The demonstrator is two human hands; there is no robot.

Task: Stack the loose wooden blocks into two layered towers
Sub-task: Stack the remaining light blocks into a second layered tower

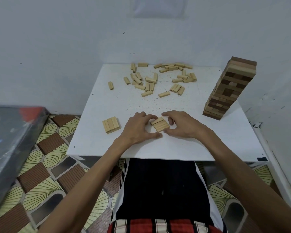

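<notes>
Though flat, block layer [160, 125] between fingers [149, 117].

White walls [57, 39] — patterned floor [45, 165].

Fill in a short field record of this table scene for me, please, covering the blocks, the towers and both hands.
surface: white table
loose blocks: light wood, scattered across the table's far part
tall tower: dark and light blocks, standing at the far right
row of four blocks: flat, side by side, near left, untouched
small stack: light blocks, near centre, between the hands
left hand: fingers curled against the stack's left side
right hand: thumb and fingers curled round the stack's right side
</notes>
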